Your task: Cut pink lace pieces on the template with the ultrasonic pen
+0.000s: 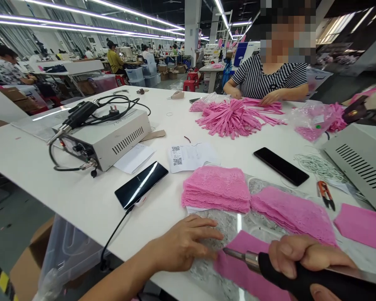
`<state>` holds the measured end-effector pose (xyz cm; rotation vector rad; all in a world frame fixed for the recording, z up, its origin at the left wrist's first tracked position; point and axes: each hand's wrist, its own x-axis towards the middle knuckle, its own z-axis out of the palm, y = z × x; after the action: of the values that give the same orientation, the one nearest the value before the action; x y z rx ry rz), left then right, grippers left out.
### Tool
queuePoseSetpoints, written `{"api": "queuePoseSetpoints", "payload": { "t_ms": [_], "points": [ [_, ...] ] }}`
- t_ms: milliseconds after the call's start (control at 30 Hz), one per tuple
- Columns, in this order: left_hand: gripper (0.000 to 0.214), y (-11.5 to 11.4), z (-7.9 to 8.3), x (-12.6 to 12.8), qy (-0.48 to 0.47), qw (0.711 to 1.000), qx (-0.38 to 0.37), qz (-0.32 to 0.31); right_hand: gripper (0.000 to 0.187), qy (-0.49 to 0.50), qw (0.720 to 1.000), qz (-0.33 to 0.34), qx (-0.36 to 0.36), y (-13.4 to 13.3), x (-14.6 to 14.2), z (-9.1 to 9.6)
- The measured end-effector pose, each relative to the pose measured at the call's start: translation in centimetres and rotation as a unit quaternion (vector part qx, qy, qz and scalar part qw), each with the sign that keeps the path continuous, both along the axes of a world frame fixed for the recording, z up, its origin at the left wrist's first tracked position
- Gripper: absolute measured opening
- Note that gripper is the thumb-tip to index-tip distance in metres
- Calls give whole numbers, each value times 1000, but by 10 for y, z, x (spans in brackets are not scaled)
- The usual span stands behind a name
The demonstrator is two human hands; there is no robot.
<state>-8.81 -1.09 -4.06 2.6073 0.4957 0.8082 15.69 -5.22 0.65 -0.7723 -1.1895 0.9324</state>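
Observation:
My right hand [303,255] is wrapped round the black handle of a corded-style hand tool [269,267] with a tapered metal tip. That tip points left, over the edge of a flat pink fabric piece [238,255] on a grey marbled sheet [207,274]. My left hand [184,242] lies palm down with fingers stretched out, its fingertips at the left edge of the same piece. Beyond it stands a stack of pink lace pieces [216,188]. To the right lie a second lace stack [294,213] and a plain pink piece [363,225].
A grey power box [122,138] carries a similar tool [81,115]. Two phones [141,184] [280,165], orange thread snips [325,194] and a printed paper [191,156] lie about. Across the table, a co-worker in a striped shirt [269,79] handles pink straps [235,119].

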Motion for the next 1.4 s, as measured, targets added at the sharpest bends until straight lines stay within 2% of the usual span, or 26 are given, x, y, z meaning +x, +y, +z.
{"api": "queuePoseSetpoints", "payload": {
  "t_ms": [67, 167, 267, 400, 500, 900, 1133, 1400],
  "points": [
    [33, -1, 6, 1, -19, 1000, -4, 8, 13, 7, 999, -31, 19, 3, 11, 3],
    [34, -5, 20, 9, -11, 1000, 0, 18, 12, 5, 997, -82, 4, 7, 25, 7],
    [22, -8, 27, 27, 2, 999, 36, 36, 14, 0, 994, -109, -7, 10, 30, 8],
    [12, -9, 19, 54, -20, 991, 117, 54, 11, -8, 995, -96, -5, 11, 29, 7],
    [10, -9, 8, 65, -29, 985, 155, 64, 9, -17, 995, -96, 1, 12, 27, 6],
    [20, -11, 4, 63, 89, 983, 156, 35, 8, -32, 995, -94, 4, 14, 26, 6],
    [15, -10, 2, 64, 50, 988, 141, 32, 8, -24, 996, -84, -4, 11, 27, 2],
    [13, -10, 0, 63, 90, 983, 156, 29, 14, -60, 993, -104, 16, 15, 26, 3]
  ]
}}
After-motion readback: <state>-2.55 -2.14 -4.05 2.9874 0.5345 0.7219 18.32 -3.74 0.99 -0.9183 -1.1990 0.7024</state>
